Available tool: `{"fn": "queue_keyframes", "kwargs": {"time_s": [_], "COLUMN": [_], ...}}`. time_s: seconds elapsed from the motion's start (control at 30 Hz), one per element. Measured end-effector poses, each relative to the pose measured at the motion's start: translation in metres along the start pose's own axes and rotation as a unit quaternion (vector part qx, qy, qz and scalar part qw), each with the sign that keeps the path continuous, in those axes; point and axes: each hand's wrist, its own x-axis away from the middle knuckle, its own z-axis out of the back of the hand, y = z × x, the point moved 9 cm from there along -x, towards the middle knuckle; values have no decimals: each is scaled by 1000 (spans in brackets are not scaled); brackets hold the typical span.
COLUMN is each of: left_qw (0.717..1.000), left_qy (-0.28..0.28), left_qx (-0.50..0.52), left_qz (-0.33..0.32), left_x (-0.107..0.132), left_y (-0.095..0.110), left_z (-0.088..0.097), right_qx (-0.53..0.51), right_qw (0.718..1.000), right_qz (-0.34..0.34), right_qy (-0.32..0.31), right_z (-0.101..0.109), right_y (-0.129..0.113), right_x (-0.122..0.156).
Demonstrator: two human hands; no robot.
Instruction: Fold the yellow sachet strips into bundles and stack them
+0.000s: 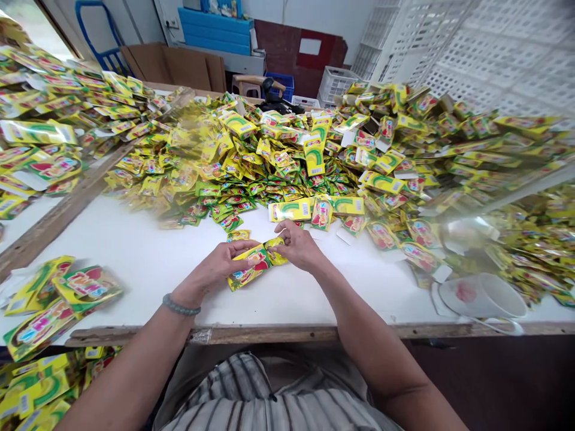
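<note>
My left hand (223, 263) is closed around a small yellow and green printed box (248, 270), thumb on its front, just above the white tabletop (287, 305). At the box's right end, my right hand (297, 244) pinches a small yellow-green sachet (275, 250). The sachet meets the box's end; whether it is partly inside I cannot tell. Another sachet (238, 235) lies on the table just beyond my left fingers. Past my right hand, yellow boxes (290, 210) lie at the near edge of a heap of sachets (238, 197).
Printed boxes are piled at the right (381, 161) and far left. Several boxes (87, 288) lie at the table's near left. A clear plastic cup (483, 296) sits near the front right edge. A wooden strip (72, 197) divides the table at left. White crates (485, 66) stand behind.
</note>
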Motion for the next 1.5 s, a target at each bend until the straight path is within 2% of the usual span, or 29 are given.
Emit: {"fn": "queue_keyframes", "kwargs": {"time_s": [0.1,0.23,0.33,0.47,0.53,0.7,0.9,0.97,1.1,1.27,1.4,1.5], "left_qw": [1000,998,995,995,995,996,995,996,996,989,980,979], "left_qy": [-4,3,3,2,8,39,48,42,41,-2,-44,-43], "left_qx": [8,56,90,97,90,84,90,70,58,148,189,193], "left_qz": [10,29,29,28,31,18,-7,-25,-48,13,42,47], "left_x": [0,2,3,2,1,-1,-3,-5,-5,-1,3,5], "left_y": [-1,-1,1,-1,-2,2,2,3,9,9,9,7], "left_z": [-2,-3,-3,-2,-2,1,2,1,-1,-11,-18,-16], "right_qx": [-44,-126,-102,32,52,-29,-104,-168,-258,-257,-190,-165], "right_qw": [998,989,992,998,998,998,993,984,954,950,963,978], "right_qz": [27,10,4,20,29,32,23,-6,-60,-47,-1,6], "right_qy": [-31,-71,-78,-46,-18,35,44,64,141,170,189,127], "right_z": [-6,-6,-4,-7,-9,-1,9,8,9,10,20,22], "right_y": [-6,1,5,-4,-10,-9,-4,-1,6,3,-3,-3], "right_x": [3,5,6,8,9,9,7,7,8,9,11,9]}}
